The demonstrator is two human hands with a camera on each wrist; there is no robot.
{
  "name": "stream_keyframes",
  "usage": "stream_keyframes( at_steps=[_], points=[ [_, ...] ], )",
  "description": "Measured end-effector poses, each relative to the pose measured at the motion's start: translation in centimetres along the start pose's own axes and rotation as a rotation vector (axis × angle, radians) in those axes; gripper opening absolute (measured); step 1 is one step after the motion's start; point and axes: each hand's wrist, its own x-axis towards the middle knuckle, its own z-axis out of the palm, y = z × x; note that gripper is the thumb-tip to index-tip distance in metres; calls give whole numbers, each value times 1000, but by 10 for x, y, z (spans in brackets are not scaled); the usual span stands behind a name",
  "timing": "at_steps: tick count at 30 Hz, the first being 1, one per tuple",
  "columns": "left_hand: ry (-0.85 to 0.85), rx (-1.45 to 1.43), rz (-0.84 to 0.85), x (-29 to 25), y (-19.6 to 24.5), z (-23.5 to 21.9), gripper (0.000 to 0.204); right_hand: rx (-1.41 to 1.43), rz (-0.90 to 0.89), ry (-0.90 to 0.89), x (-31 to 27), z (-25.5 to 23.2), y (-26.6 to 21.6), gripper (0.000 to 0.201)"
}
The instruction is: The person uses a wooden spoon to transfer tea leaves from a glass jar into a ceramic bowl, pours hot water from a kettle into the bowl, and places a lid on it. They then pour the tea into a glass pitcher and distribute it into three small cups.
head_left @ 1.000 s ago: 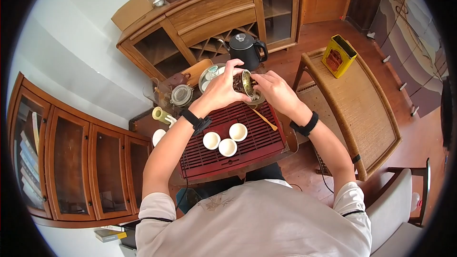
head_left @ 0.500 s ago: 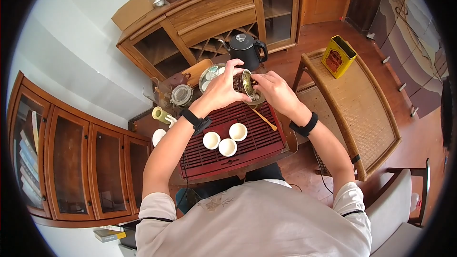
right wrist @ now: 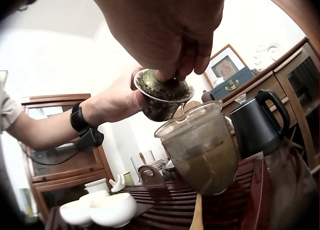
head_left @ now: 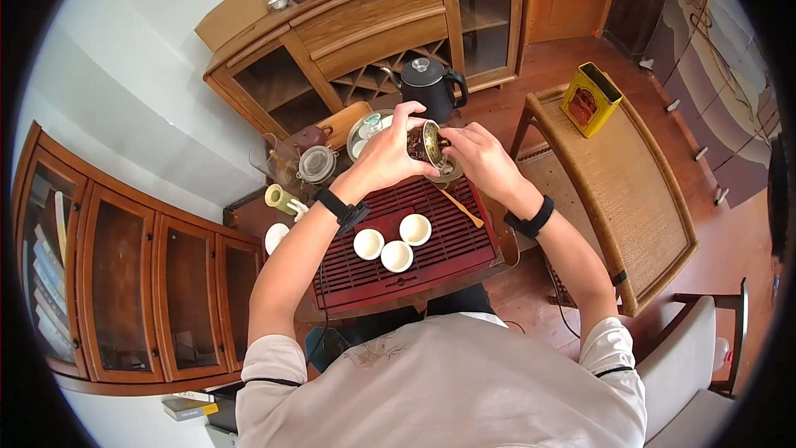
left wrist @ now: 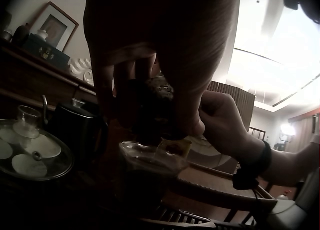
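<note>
My left hand [head_left: 383, 154] grips a dark patterned gaiwan [right wrist: 159, 110] by its rim, thumb on one side and fingers on the other. The bowl is tipped toward a glass pitcher [right wrist: 200, 157] beneath it. Over its mouth lies a greenish patterned lid [right wrist: 161, 88], whose top my right hand [head_left: 482, 163] pinches from above. A thin stream shows between the bowl's rim and the pitcher in the right wrist view. Yellowish-brown liquid stands in the pitcher, on the slatted red tea tray [head_left: 348, 278]. The left wrist view is dark, with the gaiwan mostly shadowed.
Three white cups [head_left: 396, 257] sit on the tray near the body, and a wooden tea scoop [head_left: 460, 206] lies right of them. Beyond the hands stands a black kettle [head_left: 427, 87]. A lidded glass jar [head_left: 316, 166] is at left; a yellow tin [head_left: 591, 99] tops the rattan table [head_left: 638, 199].
</note>
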Motion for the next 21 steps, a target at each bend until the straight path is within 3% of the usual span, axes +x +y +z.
stream_keyframes(
  at_steps=[21],
  points=[
    [-19, 37, -14, 5, -1, -2, 112, 28, 17, 25, -2, 5, 4, 36]
  ],
)
